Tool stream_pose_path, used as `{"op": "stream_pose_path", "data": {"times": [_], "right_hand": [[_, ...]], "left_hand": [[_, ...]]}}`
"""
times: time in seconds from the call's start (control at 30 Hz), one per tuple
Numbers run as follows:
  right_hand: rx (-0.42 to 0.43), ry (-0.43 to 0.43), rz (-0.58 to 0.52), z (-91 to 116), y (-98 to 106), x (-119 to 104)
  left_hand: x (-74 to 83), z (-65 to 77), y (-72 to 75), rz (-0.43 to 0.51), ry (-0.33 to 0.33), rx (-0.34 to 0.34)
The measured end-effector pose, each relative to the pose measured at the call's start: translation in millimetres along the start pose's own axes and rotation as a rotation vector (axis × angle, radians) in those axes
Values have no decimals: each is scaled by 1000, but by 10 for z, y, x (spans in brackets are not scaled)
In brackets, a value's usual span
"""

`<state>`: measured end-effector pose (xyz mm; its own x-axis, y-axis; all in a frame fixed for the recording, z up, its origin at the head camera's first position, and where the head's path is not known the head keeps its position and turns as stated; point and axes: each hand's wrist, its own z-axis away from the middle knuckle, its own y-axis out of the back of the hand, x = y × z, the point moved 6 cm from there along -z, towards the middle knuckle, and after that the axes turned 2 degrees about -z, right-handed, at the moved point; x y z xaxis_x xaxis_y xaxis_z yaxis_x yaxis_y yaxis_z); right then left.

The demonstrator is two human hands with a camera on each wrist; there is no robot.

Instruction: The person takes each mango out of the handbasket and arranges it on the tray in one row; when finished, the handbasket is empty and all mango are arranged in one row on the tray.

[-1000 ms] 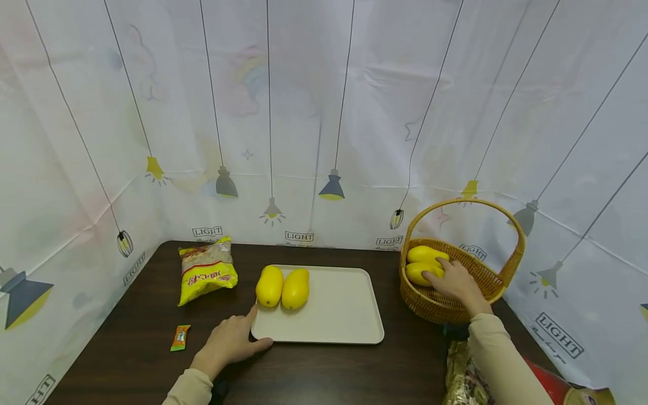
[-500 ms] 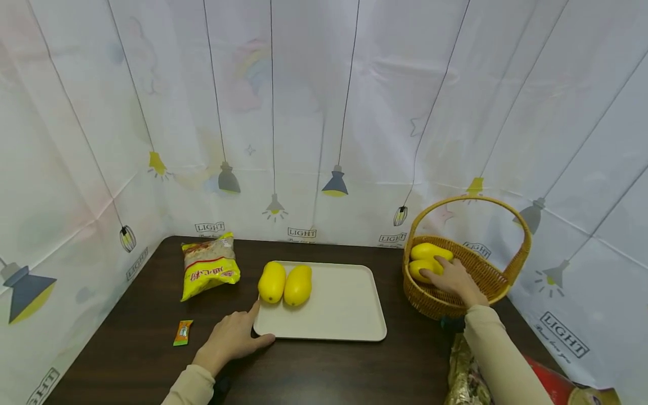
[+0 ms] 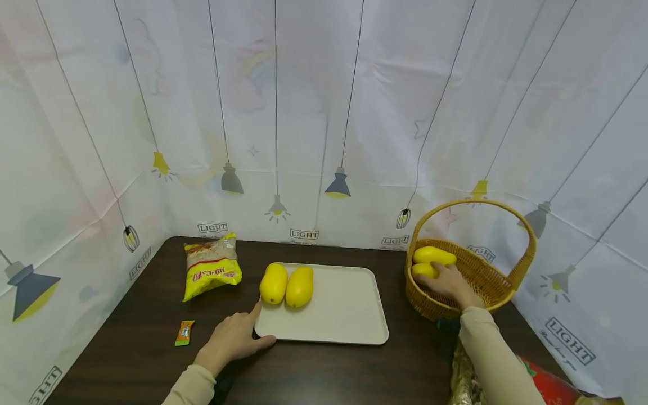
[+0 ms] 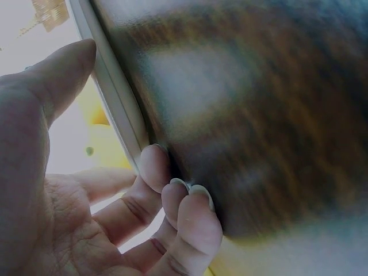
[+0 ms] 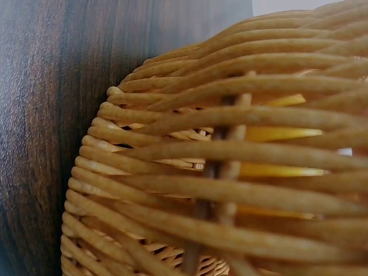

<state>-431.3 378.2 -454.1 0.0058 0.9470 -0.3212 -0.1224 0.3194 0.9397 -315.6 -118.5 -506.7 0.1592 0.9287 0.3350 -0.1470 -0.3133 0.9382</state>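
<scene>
My right hand (image 3: 450,283) reaches into the wicker basket (image 3: 422,305), its fingers bent over the nearer yellow mango (image 3: 423,270). Another mango (image 3: 432,255) lies just behind it. In the right wrist view the woven basket wall (image 5: 172,149) hides the hand, and yellow shows through the gaps. My left hand (image 3: 233,339) rests at the front left corner of a cream tray (image 3: 344,309), thumb on the front rim and index finger along the left side. The left wrist view has the thumb (image 4: 66,75) at the tray rim. Two mangoes (image 3: 273,283) (image 3: 300,287) lie side by side on the tray's left part.
A yellow food packet (image 3: 212,269) lies at the back left of the dark table (image 3: 324,371). A small orange-green wrapped sweet (image 3: 184,333) sits left of the left hand. By the right sleeve are a gold packet (image 3: 463,374) and a red package (image 3: 549,385). A printed curtain stands behind.
My right hand has moved slightly deeper and nearer in the basket, its fingers now covering more of the nearer mango. My left hand stays at the tray corner. The head view shifts a little.
</scene>
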Motion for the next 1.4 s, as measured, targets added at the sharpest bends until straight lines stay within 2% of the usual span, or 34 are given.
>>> {"op": "stream_pose_path", "data": {"times": [0.23,0.7,1.13,1.4], "right_hand": [[37,10,-5,23,15,-25],[53,18,22,68,30,15],[90,3,31,188,224,22],[140,28,-2,289,329,-66]], "left_hand": [[12,8,9,2,-3,2],[39,23,5,5,0,-9],[29,14,29,-9,1,-6],[24,3,-5,7,-5,-23]]}}
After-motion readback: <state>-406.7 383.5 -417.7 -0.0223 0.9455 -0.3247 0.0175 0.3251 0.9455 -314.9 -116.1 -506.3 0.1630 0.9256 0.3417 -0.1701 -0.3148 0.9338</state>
